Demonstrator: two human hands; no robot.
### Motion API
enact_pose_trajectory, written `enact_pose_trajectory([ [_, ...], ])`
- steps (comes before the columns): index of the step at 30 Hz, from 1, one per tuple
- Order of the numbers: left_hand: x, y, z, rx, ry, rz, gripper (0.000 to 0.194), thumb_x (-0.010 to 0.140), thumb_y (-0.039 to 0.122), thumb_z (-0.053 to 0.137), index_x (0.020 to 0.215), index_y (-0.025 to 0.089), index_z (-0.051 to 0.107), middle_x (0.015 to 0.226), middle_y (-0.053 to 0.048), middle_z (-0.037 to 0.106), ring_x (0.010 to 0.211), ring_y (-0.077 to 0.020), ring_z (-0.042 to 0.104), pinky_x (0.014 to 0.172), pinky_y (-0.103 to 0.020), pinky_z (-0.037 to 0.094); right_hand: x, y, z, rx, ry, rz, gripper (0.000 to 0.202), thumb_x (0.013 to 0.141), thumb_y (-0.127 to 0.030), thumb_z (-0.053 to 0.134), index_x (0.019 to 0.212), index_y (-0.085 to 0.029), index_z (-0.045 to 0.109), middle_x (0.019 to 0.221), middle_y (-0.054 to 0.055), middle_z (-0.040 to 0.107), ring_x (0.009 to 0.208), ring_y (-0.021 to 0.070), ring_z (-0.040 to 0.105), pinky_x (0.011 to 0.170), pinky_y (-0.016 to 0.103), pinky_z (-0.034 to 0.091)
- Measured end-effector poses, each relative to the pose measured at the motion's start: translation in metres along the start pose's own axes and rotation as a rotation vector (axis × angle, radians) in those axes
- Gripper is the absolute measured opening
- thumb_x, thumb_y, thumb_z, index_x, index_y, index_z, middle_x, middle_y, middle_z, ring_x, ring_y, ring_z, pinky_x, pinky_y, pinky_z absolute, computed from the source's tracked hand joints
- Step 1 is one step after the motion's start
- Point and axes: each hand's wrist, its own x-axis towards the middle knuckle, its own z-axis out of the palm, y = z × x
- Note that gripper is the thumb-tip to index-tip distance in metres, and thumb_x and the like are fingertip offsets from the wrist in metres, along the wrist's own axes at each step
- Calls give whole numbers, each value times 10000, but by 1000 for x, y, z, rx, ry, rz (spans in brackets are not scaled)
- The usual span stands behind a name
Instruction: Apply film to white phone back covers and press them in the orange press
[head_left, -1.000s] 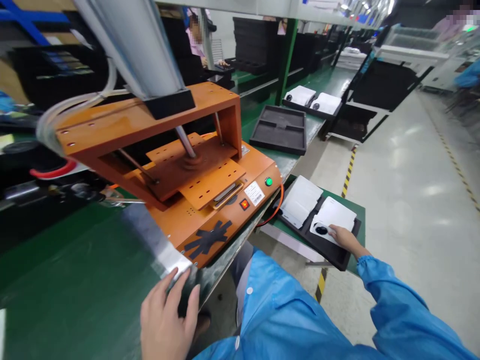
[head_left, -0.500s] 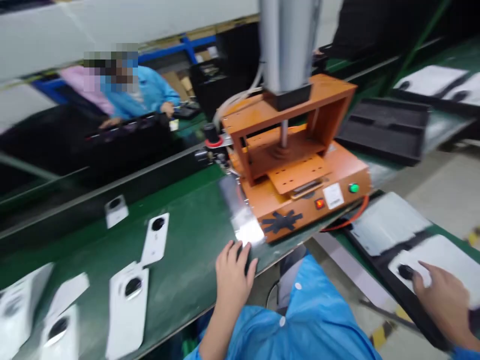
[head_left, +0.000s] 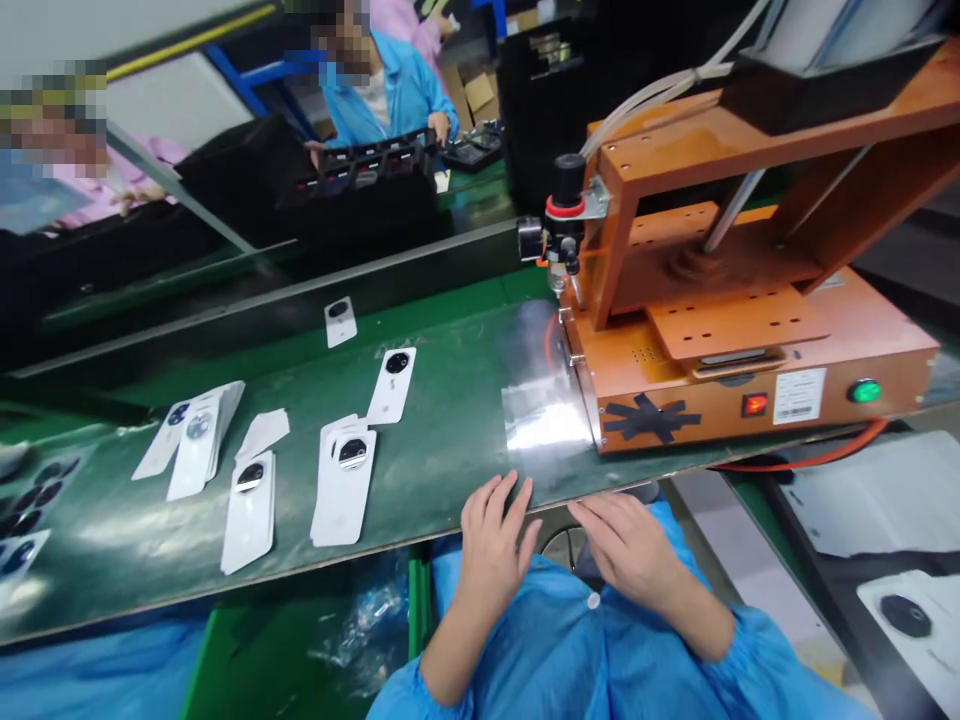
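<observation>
My left hand point(head_left: 495, 540) rests at the front edge of the green bench point(head_left: 442, 450), fingers stretched out and holding nothing. Beside it, my right hand point(head_left: 630, 545) has its straight fingers at the same edge, empty too. Just beyond my hands lies a clear plastic sheet point(head_left: 546, 415), bright with glare. An orange press point(head_left: 705, 405) stands behind and to the right, with a lit red switch point(head_left: 754, 404) and a green button point(head_left: 865, 391). White phone back covers with dark round camera areas lie left of my hands, among them a stack point(head_left: 343, 500) and a single cover point(head_left: 392, 385).
More cover stacks point(head_left: 251, 530) lie farther left. At the lower right a black tray point(head_left: 832, 600) holds white covers point(head_left: 919, 625). Below the bench is a green bin point(head_left: 262, 640) with clear plastic. Co-workers sit across the bench, one in a blue sleeve point(head_left: 435, 85).
My right hand has left the cover in the tray on the right and come to the bench edge beside my left hand. The view has swung left.
</observation>
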Motion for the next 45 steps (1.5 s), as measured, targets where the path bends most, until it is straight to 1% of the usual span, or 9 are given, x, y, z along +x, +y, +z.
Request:
enact_pose_trajectory([
  [6, -17, -18, -8, 77, 37, -118, 497, 950, 294, 644, 1440, 255, 573, 1469, -105, 587, 1316, -310, 517, 1097, -476, 375, 66, -8, 25, -73, -189, 1, 471, 979, -119, 445, 1444, -93, 518, 1475, 161, 549, 1406, 294, 445, 1112, 464, 427],
  [11, -26, -21, -4, 67, 60, -129, 519, 957, 292, 631, 1466, 231, 544, 1481, -117, 574, 1354, -299, 495, 1141, -471, 330, 77, -6, 21, -254, -227, 77, 428, 1012, -285, 515, 1370, -58, 579, 1382, 186, 615, 1279, 332, 528, 1044, 464, 435],
  [17, -28, -20, -4, 51, 105, -181, 468, 940, 302, 653, 1404, 254, 610, 1410, -120, 617, 1272, -294, 542, 1102, -460, 368, 85, -14, 11, -348, -209, 163, 436, 1008, -270, 507, 1365, -25, 562, 1373, 232, 602, 1230, 348, 547, 965, 451, 457],
  [22, -31, -25, -5, 54, 70, -147, 515, 942, 291, 640, 1449, 262, 558, 1420, -115, 611, 1275, -293, 537, 1086, -453, 377, 91, -15, 24, -230, -271, -43, 534, 928, -98, 481, 1460, -50, 476, 1532, 194, 483, 1420, 340, 416, 1114, 477, 381],
  [27, -29, -30, -15, -53, 83, -154, 440, 956, 305, 610, 1389, 232, 588, 1384, -115, 634, 1254, -283, 555, 1066, -447, 398, 95, -6, 31, -263, -242, 88, 533, 909, -101, 486, 1436, -20, 497, 1416, 257, 574, 1285, 395, 529, 993, 531, 453],
  [31, -1, -38, -25, -158, 172, -248, 267, 987, 297, 566, 1217, 238, 690, 1295, -102, 664, 1211, -253, 580, 1037, -427, 440, 107, -4, 19, -276, -190, 101, 475, 943, -123, 483, 1408, -35, 517, 1418, 253, 564, 1291, 386, 511, 1007, 521, 427],
  [35, 28, -50, -18, -99, 98, -261, 373, 917, 402, 700, 1269, 276, 684, 1376, -75, 654, 1314, -304, 508, 1081, -498, 391, 127, -9, 12, -163, -150, 8, 314, 1007, -204, 496, 1279, -104, 617, 1303, 179, 641, 1162, 309, 572, 931, 441, 430],
  [39, 36, -54, -10, -135, 104, -308, 340, 869, 373, 763, 1199, 307, 718, 1326, -42, 693, 1289, -292, 522, 1072, -504, 395, 145, -12, 27, 53, -204, -130, 161, 998, -239, 584, 1088, -162, 692, 1039, 92, 713, 919, 223, 596, 778, 367, 406],
  [45, 38, -51, -17, -256, 124, -407, 189, 844, 303, 785, 1022, 268, 734, 1199, -39, 736, 1226, -270, 570, 1045, -476, 420, 155, -8, 48, 86, -225, -279, 197, 1021, -201, 549, 1166, -169, 678, 894, 49, 698, 845, 192, 574, 745, 346, 362],
])
